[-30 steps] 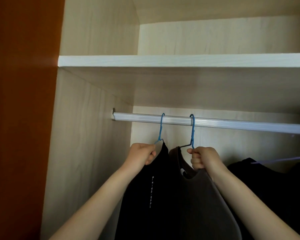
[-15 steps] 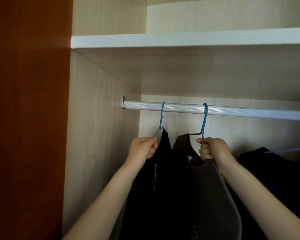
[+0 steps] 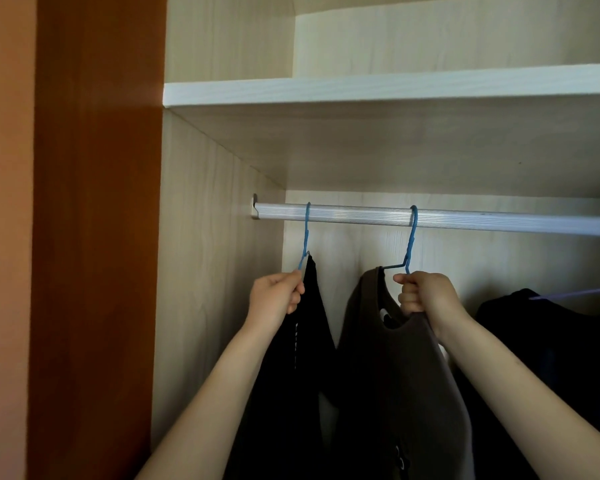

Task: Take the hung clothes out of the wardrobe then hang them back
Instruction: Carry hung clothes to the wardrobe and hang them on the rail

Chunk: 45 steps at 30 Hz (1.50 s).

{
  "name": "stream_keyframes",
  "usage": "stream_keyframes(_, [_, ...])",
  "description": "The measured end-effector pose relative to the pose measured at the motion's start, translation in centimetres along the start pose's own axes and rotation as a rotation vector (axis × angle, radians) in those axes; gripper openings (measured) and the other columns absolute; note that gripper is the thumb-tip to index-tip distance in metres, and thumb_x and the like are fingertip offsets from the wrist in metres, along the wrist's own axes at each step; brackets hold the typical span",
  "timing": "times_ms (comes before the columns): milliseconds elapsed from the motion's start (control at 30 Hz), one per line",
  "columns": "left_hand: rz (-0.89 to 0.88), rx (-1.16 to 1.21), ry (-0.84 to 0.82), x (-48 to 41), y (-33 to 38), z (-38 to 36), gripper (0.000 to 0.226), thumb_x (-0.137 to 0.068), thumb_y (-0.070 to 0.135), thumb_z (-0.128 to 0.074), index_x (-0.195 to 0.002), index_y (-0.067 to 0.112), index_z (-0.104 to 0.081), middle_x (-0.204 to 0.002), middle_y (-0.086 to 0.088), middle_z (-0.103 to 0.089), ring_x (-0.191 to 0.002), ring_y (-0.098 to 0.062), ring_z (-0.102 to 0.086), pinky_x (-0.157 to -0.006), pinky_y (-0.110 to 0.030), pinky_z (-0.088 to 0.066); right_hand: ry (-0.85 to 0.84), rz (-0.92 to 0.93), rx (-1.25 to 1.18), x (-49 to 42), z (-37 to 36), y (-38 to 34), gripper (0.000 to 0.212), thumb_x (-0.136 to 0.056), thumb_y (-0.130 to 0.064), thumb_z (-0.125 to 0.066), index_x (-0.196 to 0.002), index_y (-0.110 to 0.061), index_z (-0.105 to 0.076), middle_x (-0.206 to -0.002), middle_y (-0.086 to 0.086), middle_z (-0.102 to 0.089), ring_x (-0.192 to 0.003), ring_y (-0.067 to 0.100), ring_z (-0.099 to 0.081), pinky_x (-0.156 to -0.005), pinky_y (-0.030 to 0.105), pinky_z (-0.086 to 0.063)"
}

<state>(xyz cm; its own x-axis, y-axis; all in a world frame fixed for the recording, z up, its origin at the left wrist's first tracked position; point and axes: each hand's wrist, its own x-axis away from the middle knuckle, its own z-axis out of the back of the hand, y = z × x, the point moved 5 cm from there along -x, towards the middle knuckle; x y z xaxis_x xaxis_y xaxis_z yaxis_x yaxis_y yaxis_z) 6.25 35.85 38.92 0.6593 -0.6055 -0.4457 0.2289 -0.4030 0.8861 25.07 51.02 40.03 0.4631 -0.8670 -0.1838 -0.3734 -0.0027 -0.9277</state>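
A silver rail (image 3: pixel 482 219) runs across the wardrobe under a shelf. Two blue hangers hook over it. The left blue hanger (image 3: pixel 306 233) carries a black garment (image 3: pixel 291 393) seen edge-on; my left hand (image 3: pixel 276 297) is closed on that hanger's shoulder. The right blue hanger (image 3: pixel 411 239) carries a brown garment (image 3: pixel 395 375); my right hand (image 3: pixel 421 292) grips its neck just below the hook. Both hooks sit on the rail, with a gap between the two garments.
The wardrobe's pale side wall (image 3: pixel 215 271) is close to the left hanger. A white-edged shelf (image 3: pixel 395 88) lies above the rail. More dark clothes (image 3: pixel 551 358) hang at the right on a purple hanger (image 3: pixel 575 292). An orange-brown door panel (image 3: pixel 97 237) stands at the left.
My hands have spread apart, sliding the black garment's hanger left toward the side wall and the brown garment's hanger right, so a gap has opened between them. The camera has shifted slightly.
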Motion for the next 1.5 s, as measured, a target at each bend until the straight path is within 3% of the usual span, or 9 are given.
stream_keyframes(400, [0.012, -0.103, -0.178, 1.3, 1.2, -4.7, 0.041, -0.098, 0.011, -0.049, -0.057, 0.006, -0.052, -0.030, 0.008, -0.035, -0.028, -0.006, -0.031, -0.038, -0.016, -0.029, 0.060, 0.011, -0.048, 1.0, 1.2, -1.2, 0.030, -0.095, 0.001, -0.030, -0.074, -0.001, -0.051, -0.033, -0.008, -0.025, -0.024, 0.002, -0.020, -0.027, 0.012, -0.015])
stream_keyframes(667, [-0.010, -0.213, -0.191, 0.7, 1.6, -3.5, 0.039, -0.096, 0.023, -0.053, -0.062, 0.004, -0.062, -0.051, -0.007, -0.053, -0.044, -0.017, -0.051, -0.053, -0.022, -0.046, 0.058, -0.004, -0.006, 0.9, 1.0, -1.1, 0.028, -0.094, 0.001, -0.032, -0.075, 0.000, -0.053, -0.034, -0.008, -0.025, -0.025, 0.003, -0.020, -0.028, 0.011, -0.016])
stream_keyframes(767, [-0.242, -0.590, -0.001, -0.8, 3.8, -2.5, 0.036, -0.092, 0.036, -0.051, -0.080, 0.006, -0.066, -0.073, -0.008, -0.067, -0.069, -0.025, -0.062, -0.068, -0.031, -0.046, 0.063, -0.006, -0.007, 0.7, 1.0, -1.0, 0.028, -0.094, 0.001, -0.032, -0.075, 0.000, -0.053, -0.034, -0.008, -0.025, -0.025, 0.003, -0.020, -0.028, 0.011, -0.016])
stream_keyframes(867, [-0.616, -0.774, 0.212, -2.3, 7.3, -2.5, 0.022, -0.091, 0.032, -0.054, -0.098, 0.015, -0.067, -0.097, -0.005, -0.064, -0.091, -0.026, -0.058, -0.081, -0.035, -0.045, 0.060, -0.019, -0.015, 0.9, 1.1, -1.1, 0.029, -0.095, 0.000, -0.031, -0.074, -0.001, -0.051, -0.033, -0.008, -0.025, -0.024, 0.002, -0.019, -0.027, 0.011, -0.014])
stream_keyframes(933, [-0.788, -0.901, 0.233, -4.4, 8.4, -2.8, 0.032, -0.087, 0.036, -0.053, -0.105, 0.014, -0.068, -0.105, -0.010, -0.061, -0.101, -0.032, -0.055, -0.087, -0.038, -0.041, 0.057, -0.014, -0.024, 1.0, 1.0, -1.2, 0.030, -0.095, 0.001, -0.030, -0.072, -0.002, -0.050, -0.033, -0.009, -0.024, -0.024, 0.001, -0.018, -0.027, 0.010, -0.013])
stream_keyframes(1033, [-0.831, -1.169, 0.151, -7.8, 8.2, -3.4, 0.057, -0.085, 0.055, -0.033, -0.112, 0.016, -0.066, -0.107, -0.011, -0.063, -0.104, -0.033, -0.056, -0.090, -0.040, -0.036, 0.084, -0.004, 0.000, 1.3, 1.5, -1.4, 0.030, -0.093, 0.003, -0.031, -0.071, -0.003, -0.050, -0.033, -0.009, -0.024, -0.024, 0.002, -0.018, -0.029, 0.008, -0.013])
stream_keyframes(1133, [-0.856, -1.290, 0.110, -9.1, 8.0, -4.0, 0.058, -0.084, 0.061, -0.019, -0.102, 0.023, -0.059, -0.096, -0.004, -0.063, -0.099, -0.029, -0.056, -0.083, -0.039, -0.029, 0.129, 0.024, 0.040, 1.3, 3.4, -2.2, 0.030, -0.093, 0.003, -0.031, -0.071, -0.003, -0.050, -0.034, -0.008, -0.024, -0.024, 0.003, -0.018, -0.029, 0.010, -0.014])
stream_keyframes(1300, [-0.949, -1.233, 0.140, -9.7, 8.0, -3.8, 0.051, -0.085, 0.061, -0.022, -0.096, 0.025, -0.057, -0.091, -0.001, -0.062, -0.094, -0.028, -0.055, -0.071, -0.035, -0.017, 0.178, 0.008, 0.026, 1.4, 6.6, -3.3, 0.032, -0.094, 0.002, -0.030, -0.071, -0.003, -0.051, -0.037, -0.007, -0.026, -0.026, 0.002, -0.019, -0.028, 0.011, -0.013])
stream_keyframes(1500, [-1.005, -1.206, 0.149, -9.8, 7.8, -3.8, 0.042, -0.087, 0.057, -0.029, -0.091, 0.025, -0.056, -0.087, -0.003, -0.061, -0.088, -0.030, -0.056, -0.069, -0.036, -0.017, 0.239, 0.037, 0.057, 1.1, 9.7, -4.1, 0.032, -0.094, 0.001, -0.031, -0.069, -0.005, -0.050, -0.040, -0.005, -0.027, -0.025, 0.003, -0.021, -0.027, 0.012, -0.016])
